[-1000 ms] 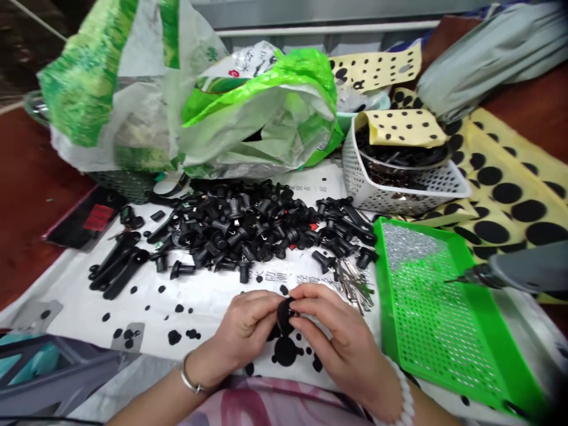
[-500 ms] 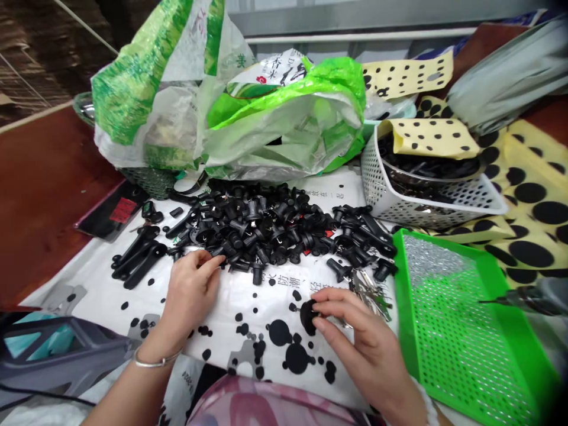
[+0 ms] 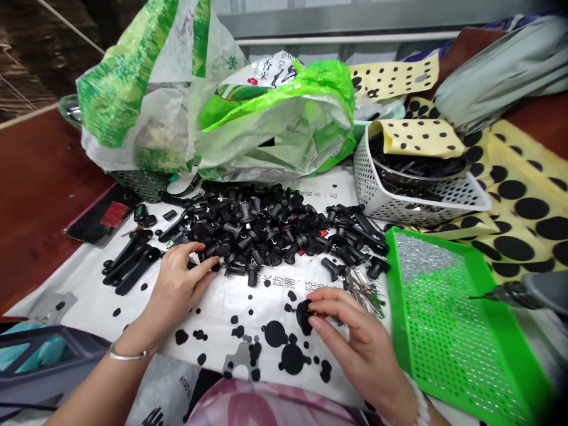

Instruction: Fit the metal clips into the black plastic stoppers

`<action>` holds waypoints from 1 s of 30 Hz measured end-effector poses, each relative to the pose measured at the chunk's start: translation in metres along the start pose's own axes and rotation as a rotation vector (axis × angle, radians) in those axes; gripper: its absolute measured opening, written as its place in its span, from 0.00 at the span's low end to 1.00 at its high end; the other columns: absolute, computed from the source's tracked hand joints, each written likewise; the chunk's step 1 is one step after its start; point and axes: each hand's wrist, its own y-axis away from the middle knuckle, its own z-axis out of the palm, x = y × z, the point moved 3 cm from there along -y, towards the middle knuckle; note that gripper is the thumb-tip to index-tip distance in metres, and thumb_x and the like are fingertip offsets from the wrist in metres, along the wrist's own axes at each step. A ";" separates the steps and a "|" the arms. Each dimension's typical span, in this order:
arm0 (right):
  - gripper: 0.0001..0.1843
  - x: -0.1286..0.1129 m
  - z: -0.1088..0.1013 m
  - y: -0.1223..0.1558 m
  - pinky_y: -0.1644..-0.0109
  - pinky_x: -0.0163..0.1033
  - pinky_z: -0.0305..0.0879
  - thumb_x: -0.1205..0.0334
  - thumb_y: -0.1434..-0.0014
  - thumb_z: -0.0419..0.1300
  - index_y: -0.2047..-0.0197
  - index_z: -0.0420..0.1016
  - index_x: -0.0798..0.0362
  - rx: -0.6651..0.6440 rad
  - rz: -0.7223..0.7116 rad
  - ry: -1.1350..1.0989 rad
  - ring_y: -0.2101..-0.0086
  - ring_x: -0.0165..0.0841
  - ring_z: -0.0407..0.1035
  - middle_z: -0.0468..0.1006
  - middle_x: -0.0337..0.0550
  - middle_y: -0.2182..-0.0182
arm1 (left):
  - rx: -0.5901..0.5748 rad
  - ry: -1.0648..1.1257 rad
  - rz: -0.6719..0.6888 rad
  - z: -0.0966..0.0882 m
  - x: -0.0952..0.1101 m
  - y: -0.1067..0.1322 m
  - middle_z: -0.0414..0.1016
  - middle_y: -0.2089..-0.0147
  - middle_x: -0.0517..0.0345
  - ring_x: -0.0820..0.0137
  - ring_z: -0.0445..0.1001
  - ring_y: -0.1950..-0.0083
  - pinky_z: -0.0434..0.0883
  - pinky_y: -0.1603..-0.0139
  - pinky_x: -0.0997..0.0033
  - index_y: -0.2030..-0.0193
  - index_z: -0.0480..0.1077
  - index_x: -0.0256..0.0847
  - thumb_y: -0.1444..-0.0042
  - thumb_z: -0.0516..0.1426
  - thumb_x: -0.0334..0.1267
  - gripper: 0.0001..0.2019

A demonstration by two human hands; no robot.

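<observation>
My right hand (image 3: 355, 340) pinches a black round plastic part (image 3: 304, 317) between thumb and fingertips, above the white printed sheet (image 3: 222, 325). At the near left edge of a heap of black plastic parts (image 3: 248, 225) is my left hand (image 3: 181, 275), its thumb and index finger spread apart. Dark parts lie between and beside those fingertips; a hold on any of them does not show. Many heap pieces look like short stems with round flanges. Several long black handle-like pieces (image 3: 131, 260) lie to the left of that hand.
Thin metal pieces (image 3: 364, 290) lie beside a green perforated tray (image 3: 444, 331) holding small silvery bits. A power drill (image 3: 523, 293) points in over the tray from the right. Behind stand a white basket (image 3: 399, 207) of black parts and green-white plastic bags (image 3: 275, 142).
My left hand has opened its thumb and index finger at the heap's edge. The right hand keeps its pinch on the black round part. The whole view has shifted slightly.
</observation>
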 end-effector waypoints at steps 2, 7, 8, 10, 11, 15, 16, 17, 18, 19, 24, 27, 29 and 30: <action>0.05 0.000 -0.001 0.000 0.56 0.38 0.70 0.67 0.42 0.57 0.61 0.72 0.51 0.009 0.003 0.001 0.58 0.34 0.71 0.74 0.46 0.60 | 0.055 0.097 -0.037 -0.004 0.004 0.012 0.63 0.46 0.42 0.55 0.66 0.47 0.67 0.50 0.51 0.53 0.71 0.40 0.44 0.56 0.34 0.11; 0.05 -0.001 0.001 0.000 0.57 0.40 0.71 0.66 0.42 0.58 0.61 0.73 0.51 0.006 0.010 -0.001 0.59 0.36 0.71 0.75 0.47 0.60 | 0.113 0.306 -0.164 -0.011 0.028 0.040 0.66 0.46 0.45 0.58 0.68 0.46 0.68 0.48 0.54 0.48 0.63 0.42 0.44 0.55 0.29 0.17; 0.05 -0.001 0.002 -0.001 0.57 0.40 0.71 0.66 0.42 0.58 0.61 0.73 0.51 0.003 0.008 -0.004 0.59 0.36 0.71 0.75 0.47 0.60 | 0.102 0.354 -0.160 -0.011 0.035 0.043 0.68 0.47 0.45 0.59 0.69 0.47 0.69 0.48 0.55 0.48 0.62 0.41 0.44 0.55 0.29 0.17; 0.05 -0.003 0.003 -0.001 0.57 0.40 0.71 0.66 0.42 0.58 0.61 0.73 0.51 0.000 0.002 -0.008 0.59 0.36 0.71 0.75 0.47 0.60 | 0.080 0.449 -0.136 -0.011 0.049 0.045 0.72 0.50 0.47 0.62 0.71 0.48 0.71 0.49 0.60 0.47 0.62 0.40 0.44 0.55 0.29 0.18; 0.05 -0.004 0.004 -0.002 0.57 0.40 0.71 0.66 0.42 0.58 0.61 0.73 0.51 0.000 -0.003 -0.010 0.59 0.36 0.71 0.75 0.47 0.60 | 0.071 0.486 -0.124 -0.011 0.055 0.044 0.73 0.51 0.47 0.62 0.72 0.49 0.72 0.50 0.62 0.47 0.62 0.40 0.44 0.55 0.29 0.17; 0.05 -0.009 0.005 -0.002 0.56 0.39 0.71 0.68 0.42 0.58 0.61 0.73 0.51 0.004 -0.013 -0.014 0.59 0.35 0.71 0.75 0.47 0.60 | 0.040 0.548 -0.071 -0.005 0.070 0.035 0.75 0.54 0.48 0.65 0.73 0.51 0.73 0.51 0.65 0.48 0.63 0.39 0.44 0.55 0.30 0.16; 0.06 -0.011 0.005 -0.002 0.56 0.39 0.71 0.68 0.42 0.58 0.61 0.73 0.52 0.003 -0.016 -0.017 0.59 0.35 0.71 0.75 0.47 0.60 | 0.040 0.554 -0.058 -0.003 0.072 0.033 0.76 0.55 0.48 0.65 0.73 0.52 0.72 0.51 0.65 0.48 0.63 0.39 0.44 0.55 0.30 0.16; 0.06 -0.012 0.005 -0.001 0.56 0.39 0.71 0.68 0.42 0.58 0.61 0.73 0.52 0.002 -0.018 -0.022 0.59 0.35 0.71 0.75 0.47 0.60 | 0.043 0.558 -0.049 -0.002 0.073 0.031 0.76 0.55 0.48 0.65 0.74 0.52 0.72 0.51 0.65 0.48 0.63 0.39 0.45 0.56 0.30 0.16; 0.06 -0.012 0.005 -0.001 0.55 0.39 0.70 0.68 0.43 0.58 0.61 0.73 0.52 0.003 -0.020 -0.028 0.59 0.35 0.71 0.75 0.47 0.60 | 0.050 0.561 -0.047 -0.001 0.073 0.030 0.76 0.56 0.48 0.65 0.74 0.53 0.72 0.52 0.65 0.48 0.63 0.39 0.45 0.56 0.30 0.16; 0.06 -0.013 0.005 0.000 0.55 0.40 0.70 0.69 0.43 0.58 0.61 0.73 0.52 0.003 -0.022 -0.034 0.58 0.35 0.71 0.74 0.47 0.60 | 0.056 0.565 -0.052 -0.001 0.073 0.029 0.76 0.56 0.49 0.65 0.74 0.54 0.73 0.52 0.65 0.49 0.63 0.39 0.45 0.56 0.30 0.16; 0.06 -0.015 0.007 -0.001 0.56 0.40 0.71 0.69 0.43 0.58 0.61 0.73 0.52 0.013 -0.008 -0.093 0.58 0.36 0.71 0.75 0.47 0.60 | 0.010 0.706 -0.139 -0.006 0.075 0.029 0.75 0.58 0.50 0.66 0.74 0.56 0.73 0.57 0.67 0.51 0.65 0.41 0.44 0.54 0.30 0.13; 0.06 -0.022 0.010 -0.004 0.56 0.42 0.71 0.69 0.43 0.59 0.61 0.74 0.51 0.032 -0.015 -0.165 0.59 0.36 0.71 0.76 0.47 0.61 | -0.023 0.837 -0.174 -0.008 0.081 0.026 0.73 0.58 0.51 0.66 0.72 0.55 0.72 0.56 0.67 0.52 0.65 0.42 0.44 0.54 0.28 0.14; 0.07 -0.028 0.011 -0.007 0.57 0.42 0.71 0.70 0.43 0.59 0.61 0.74 0.51 0.043 -0.045 -0.211 0.59 0.35 0.71 0.76 0.46 0.61 | -0.035 0.901 -0.181 -0.009 0.085 0.022 0.72 0.57 0.52 0.66 0.71 0.54 0.71 0.55 0.68 0.51 0.65 0.43 0.45 0.55 0.28 0.15; 0.08 -0.031 0.011 -0.008 0.57 0.41 0.71 0.70 0.43 0.59 0.61 0.74 0.51 0.049 -0.063 -0.226 0.59 0.35 0.71 0.76 0.46 0.61 | -0.040 0.930 -0.178 -0.008 0.087 0.021 0.72 0.56 0.52 0.66 0.71 0.53 0.71 0.54 0.68 0.51 0.65 0.44 0.45 0.55 0.28 0.15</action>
